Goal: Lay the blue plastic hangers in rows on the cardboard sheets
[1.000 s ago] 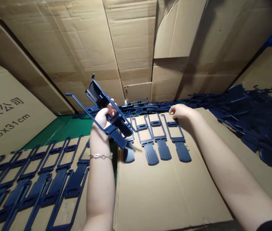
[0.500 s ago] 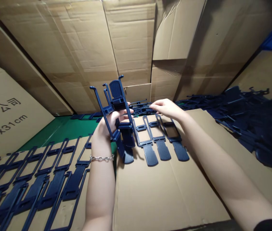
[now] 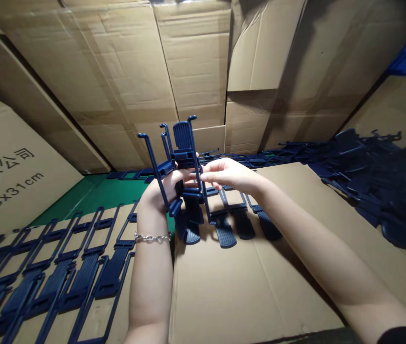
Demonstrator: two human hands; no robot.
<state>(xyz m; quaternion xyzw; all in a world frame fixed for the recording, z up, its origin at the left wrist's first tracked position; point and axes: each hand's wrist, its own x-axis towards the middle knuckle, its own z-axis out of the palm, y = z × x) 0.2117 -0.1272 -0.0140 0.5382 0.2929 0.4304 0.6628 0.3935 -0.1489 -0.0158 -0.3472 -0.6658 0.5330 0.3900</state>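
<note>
My left hand [image 3: 169,186], with a chain bracelet at the wrist, is wrapped round several dark blue plastic frames [image 3: 183,138] with ribbed flaps. They stand upright, hooked rod ends at the top. My right hand [image 3: 224,173] is beside them, thumb and fingers closed at a blue rod on their right side; whether that rod belongs to the held bunch or to a separate frame is unclear. Just below my right hand, more blue frames lie in a row on the cardboard, their ribbed flaps [image 3: 226,232] towards me.
Overlapping rows of blue frames [image 3: 107,282] cover cardboard at the left. A heap of dark blue parts [image 3: 360,167] lies at the right. Cardboard boxes [image 3: 116,62] wall off the back, and a printed box [image 3: 16,157] stands left of the green surface [image 3: 84,193].
My right hand has moved left and nearer, from behind the laid-out frames to the held bunch, where its fingers have closed. The bunch in my left hand has shifted slightly right.
</note>
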